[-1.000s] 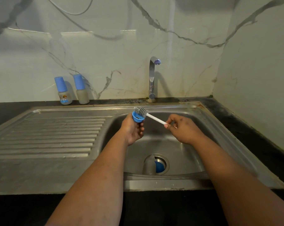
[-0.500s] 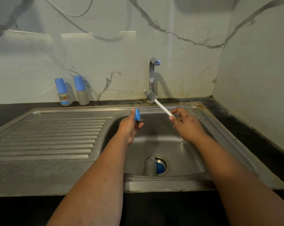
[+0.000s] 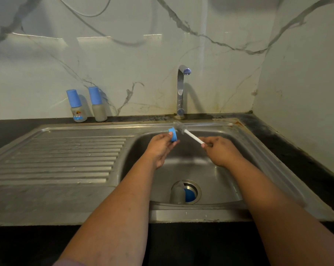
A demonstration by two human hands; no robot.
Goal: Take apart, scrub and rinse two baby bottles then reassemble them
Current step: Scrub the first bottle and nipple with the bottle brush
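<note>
Two hands over the sink (image 3: 258,150) right now: the left hand (image 3: 159,148) pinches a small blue bottle ring (image 3: 173,134) at its fingertips, and the right hand (image 3: 220,150) grips the white handle end of a bottle brush (image 3: 189,133). Brush's long axis runs up and to the left from the right hand, bristle head just beside the ring, so I'd guess it only needs a short push left to get the bristles back on it. Count-wise: two capped bottles (image 3: 77,106) upright on the tabletop by the wall, plus one bottle body (image 3: 176,193) and one blue piece (image 3: 189,194) down at the drain.
</note>
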